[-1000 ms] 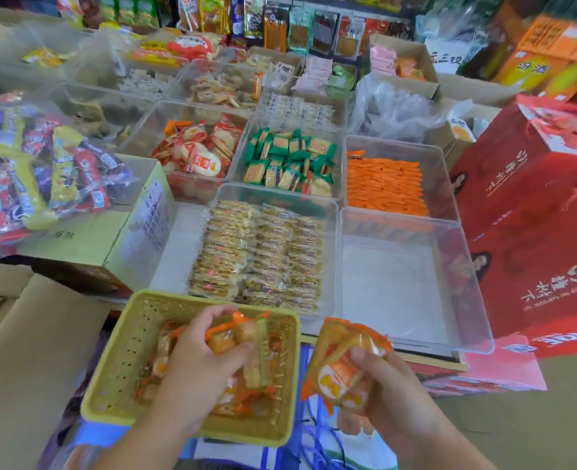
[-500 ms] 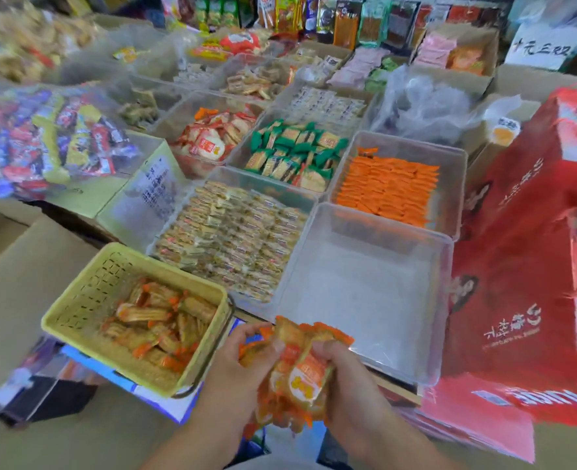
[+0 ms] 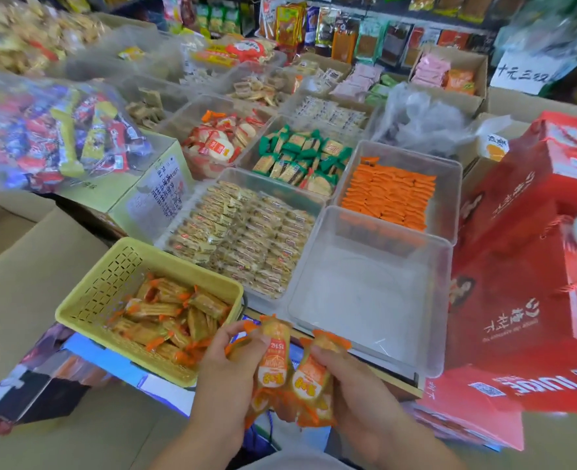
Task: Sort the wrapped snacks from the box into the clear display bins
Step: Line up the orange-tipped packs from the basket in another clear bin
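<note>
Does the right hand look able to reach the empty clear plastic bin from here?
Probably yes: the right hand, gripping orange-wrapped snacks, is just before the empty clear plastic bin, its open top uncovered.

Gripped snacks (image 3: 290,374) with left hand (image 3: 226,378) and right hand (image 3: 355,385) just before bin (image 3: 365,286), with basket (image 3: 103,286) left of bin.

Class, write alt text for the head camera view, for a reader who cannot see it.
A left hand and right hand grip a bunch of orange-wrapped snacks close to the camera. A yellow basket of similar snacks sits to their left, a bare-floored clear bin lies just ahead, with filled bins beyond.
</note>
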Available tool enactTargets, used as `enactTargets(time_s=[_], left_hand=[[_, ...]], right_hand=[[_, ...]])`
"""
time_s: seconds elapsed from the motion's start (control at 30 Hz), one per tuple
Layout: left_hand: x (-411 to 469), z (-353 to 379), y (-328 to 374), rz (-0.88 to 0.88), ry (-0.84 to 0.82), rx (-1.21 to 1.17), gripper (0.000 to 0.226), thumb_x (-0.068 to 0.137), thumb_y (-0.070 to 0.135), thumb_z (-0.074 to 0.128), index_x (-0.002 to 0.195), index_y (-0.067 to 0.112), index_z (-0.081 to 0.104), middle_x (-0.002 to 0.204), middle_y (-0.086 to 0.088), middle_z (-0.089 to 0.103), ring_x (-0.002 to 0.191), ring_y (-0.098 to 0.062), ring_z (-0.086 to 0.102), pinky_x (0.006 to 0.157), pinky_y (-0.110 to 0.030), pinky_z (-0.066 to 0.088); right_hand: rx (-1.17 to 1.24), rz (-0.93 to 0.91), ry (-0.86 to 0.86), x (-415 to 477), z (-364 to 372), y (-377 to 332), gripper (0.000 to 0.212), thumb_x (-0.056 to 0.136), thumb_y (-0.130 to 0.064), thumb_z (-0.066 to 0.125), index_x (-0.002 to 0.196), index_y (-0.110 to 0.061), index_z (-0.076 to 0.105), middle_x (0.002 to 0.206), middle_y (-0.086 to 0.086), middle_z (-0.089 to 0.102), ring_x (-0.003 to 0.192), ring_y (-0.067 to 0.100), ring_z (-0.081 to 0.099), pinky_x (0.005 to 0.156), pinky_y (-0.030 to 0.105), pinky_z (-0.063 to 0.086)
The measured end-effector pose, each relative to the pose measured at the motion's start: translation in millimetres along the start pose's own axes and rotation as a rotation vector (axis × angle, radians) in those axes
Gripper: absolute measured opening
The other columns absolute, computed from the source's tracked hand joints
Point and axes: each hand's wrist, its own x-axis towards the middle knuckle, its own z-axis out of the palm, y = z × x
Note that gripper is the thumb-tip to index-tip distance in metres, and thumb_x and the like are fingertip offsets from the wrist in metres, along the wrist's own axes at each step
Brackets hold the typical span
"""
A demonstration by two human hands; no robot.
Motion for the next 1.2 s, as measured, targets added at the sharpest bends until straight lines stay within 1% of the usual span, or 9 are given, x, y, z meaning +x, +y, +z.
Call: enactTargets(time_s=[0.17, 0.27, 0.4, 0.5, 0.6, 0.8, 0.97, 1.07, 1.2], left_hand=[[11.4, -10.4, 7.4, 0.03, -0.007, -0.014, 0.029, 0.079, 0.029, 0.083, 0.103, 0.035, 0.068, 0.083, -0.018, 0.077, 0.065, -0.038, 0.073, 0.058, -0.056, 0.061], [5.2, -6.0, 11.6, 0.041, -0.057, 0.0, 0.048, 0.061, 0.046, 0.084, 0.105, 0.036, 0.068, 0.091, -0.016, 0.078, 0.078, -0.039, 0.075, 0.071, -0.063, 0.061], [1.6, -1.4, 9.1, 0.046, -0.07, -0.019, 0.054, 0.053, 0.055, 0.088, 0.101, 0.041, 0.068, 0.095, -0.009, 0.079, 0.081, -0.034, 0.077, 0.073, -0.059, 0.063], [6.6, 0.9, 4.4, 0.049, -0.092, 0.029, 0.042, 0.064, 0.052, 0.091, 0.098, 0.047, 0.067, 0.092, -0.003, 0.079, 0.08, -0.029, 0.078, 0.068, -0.05, 0.064], [11.0, 12.3, 0.6, 0.064, -0.096, 0.103, 0.024, 0.085, 0.042, 0.08, 0.104, 0.045, 0.064, 0.085, 0.008, 0.078, 0.073, -0.017, 0.077, 0.053, -0.028, 0.058], [28.1, 47.8, -1.7, 0.063, -0.086, 0.308, 0.015, 0.096, 0.054, 0.058, 0.11, 0.048, 0.06, 0.083, 0.006, 0.075, 0.064, -0.01, 0.07, 0.055, -0.033, 0.055], [50.6, 63.6, -6.9, -0.001, 0.007, 0.374, 0.015, 0.101, 0.042, 0.059, 0.116, 0.038, 0.061, 0.1, -0.007, 0.069, 0.064, -0.014, 0.064, 0.052, -0.023, 0.049], [60.0, 69.9, -11.5, -0.031, 0.045, 0.419, 0.023, 0.097, 0.034, 0.068, 0.119, 0.032, 0.061, 0.091, -0.007, 0.064, 0.065, -0.017, 0.062, 0.048, -0.018, 0.046], [70.3, 76.6, -15.1, -0.084, -0.006, 0.491, 0.035, 0.092, 0.039, 0.072, 0.124, 0.039, 0.057, 0.098, -0.009, 0.061, 0.054, -0.014, 0.055, 0.047, -0.028, 0.041]], right_hand=[[0.033, -0.187, -0.012, -5.6, 10.3, -8.6, 0.053, 0.068, -0.035, 0.085, 0.111, -0.007, 0.075, 0.096, 0.021, 0.072, 0.081, 0.037, 0.072, 0.067, 0.05, 0.059], [-0.096, -0.227, 0.008, -6.8, 28.2, -7.1, 0.05, 0.075, -0.038, 0.082, 0.114, -0.008, 0.074, 0.113, 0.023, 0.072, 0.099, 0.036, 0.072, 0.076, 0.044, 0.06], [-0.083, -0.151, 0.07, 0.7, 41.7, -2.1, 0.057, 0.084, -0.049, 0.068, 0.13, -0.015, 0.066, 0.123, 0.02, 0.07, 0.112, 0.038, 0.067, 0.083, 0.042, 0.056], [-0.082, -0.047, -0.011, 12.0, 36.0, -3.2, 0.056, 0.088, -0.058, 0.055, 0.129, -0.022, 0.068, 0.132, 0.015, 0.066, 0.121, 0.034, 0.064, 0.101, 0.048, 0.049], [-0.042, 0.015, -0.047, 22.6, 25.5, -10.5, 0.055, 0.086, -0.061, 0.054, 0.126, -0.027, 0.071, 0.133, 0.011, 0.066, 0.123, 0.028, 0.063, 0.096, 0.041, 0.055], [-0.056, 0.067, -0.086, 51.7, -9.2, -43.6, 0.043, 0.078, -0.052, 0.067, 0.104, -0.021, 0.08, 0.115, 0.015, 0.074, 0.093, 0.027, 0.075, 0.066, 0.034, 0.059], [0.11, -0.043, 0.118, 91.1, -62.9, -75.9, 0.053, 0.072, -0.05, 0.073, 0.116, -0.02, 0.071, 0.098, 0.003, 0.077, 0.073, 0.019, 0.073, 0.065, 0.034, 0.055], [-0.186, -0.113, 0.361, 128.4, -96.1, -85.1, 0.05, 0.075, -0.052, 0.079, 0.111, -0.02, 0.067, 0.089, 0.0, 0.077, 0.076, 0.017, 0.074, 0.061, 0.03, 0.057], [-1.036, -0.235, 0.51, 176.5, -111.7, -72.3, 0.107, 0.053, -0.077, 0.069, 0.138, -0.016, 0.044, 0.124, 0.007, 0.051, 0.114, 0.027, 0.055, 0.095, 0.042, 0.052]])
